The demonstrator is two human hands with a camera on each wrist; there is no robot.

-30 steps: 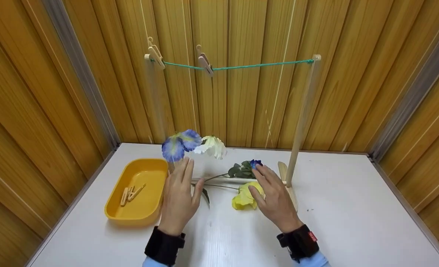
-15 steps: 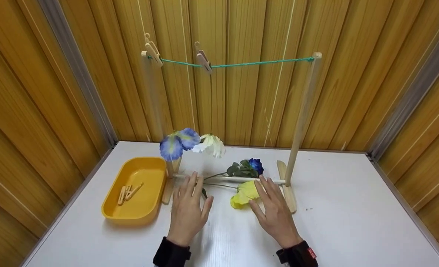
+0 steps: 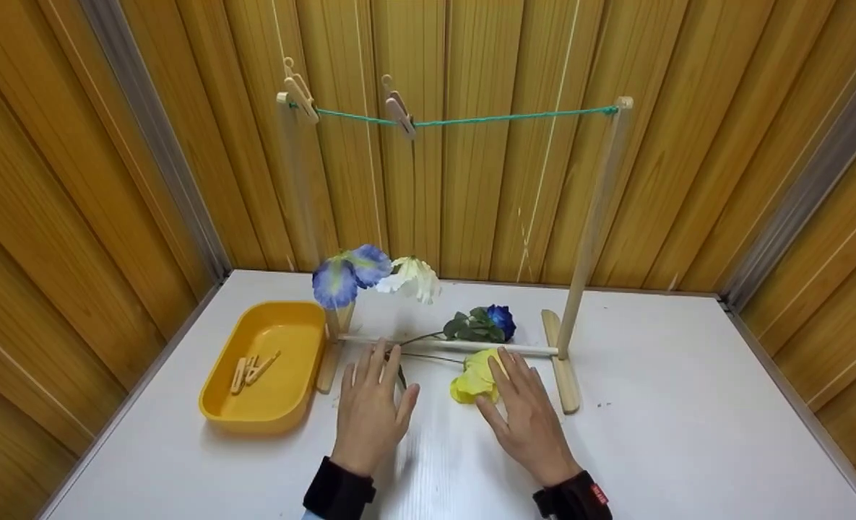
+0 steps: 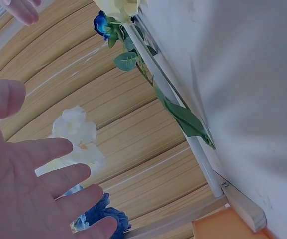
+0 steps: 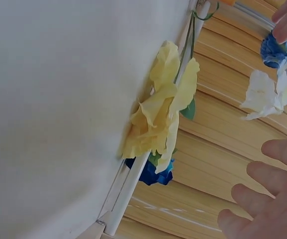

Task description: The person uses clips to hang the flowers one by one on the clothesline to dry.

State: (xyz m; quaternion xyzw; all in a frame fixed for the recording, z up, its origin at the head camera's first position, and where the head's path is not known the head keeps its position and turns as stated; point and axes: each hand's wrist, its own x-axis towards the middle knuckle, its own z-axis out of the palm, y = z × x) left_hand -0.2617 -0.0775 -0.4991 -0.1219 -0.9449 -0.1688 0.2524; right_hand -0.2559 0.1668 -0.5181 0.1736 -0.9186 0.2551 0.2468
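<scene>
Clothespins, small and pale tan, are lying inside a yellow plastic tray with rounded corners, at the left of the white tabletop. Beside it, a thin green cord is running between two pale wooden posts. Near the left post, a beige hooked clip is sitting on the cord, and a violet-blue artificial flower is hanging below. Further right, a pinkish clip is holding a cream-white ruffled flower head down by its stem.

In front, I am seeing the left hand hovering, fingers spread and holding nothing. To its right, a deep-blue rose with green leaves is lying behind the white crossbar, and a yellow artificial flower is lying in front. The right hand is hovering nearby, its fingers also spread and gripping nothing.

I am judging this a pause, two flowers hanging and two lying loose; any next pickup would be calling for fingers closing on one stem and separating it from the other.

The left fingers are covering the stem ends from above; the violet-blue flower's stem is blending into the post, and the right-wrist view is cutting off the right thumb.
</scene>
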